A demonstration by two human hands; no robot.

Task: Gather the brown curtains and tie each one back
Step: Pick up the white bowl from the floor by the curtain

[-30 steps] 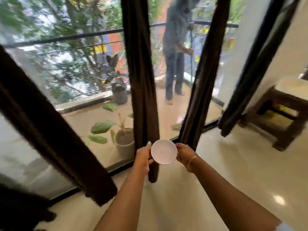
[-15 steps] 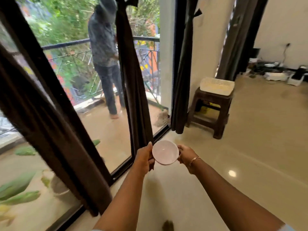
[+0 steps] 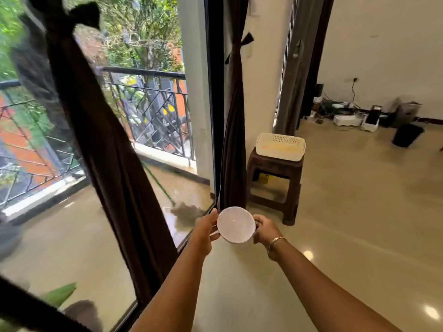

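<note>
Head view, nearest first: the left hand and the right hand each curled their fingers round opposite sides of a white bowl, held between them above the floor. Neither hand touched any cloth.

Just beyond on the left, the nearest brown curtain hung against the glass door as one narrow, gathered column, cinched high up by a knot. Farther on, the second brown curtain hung by the door frame, bound the same way at its tie. Beside it stood a brown stool with a cream basket on top. Past that hung a third curtain; whether it was tied was too unclear to tell.

The fabric looked soft, limp and fairly thick. It would likely bunch easily, slip little, and sag under its own weight. It was best gathered with one hand around the whole width at about the height of the ties, leaving the other to wrap the band. The bowl would probably need setting down first.
</note>
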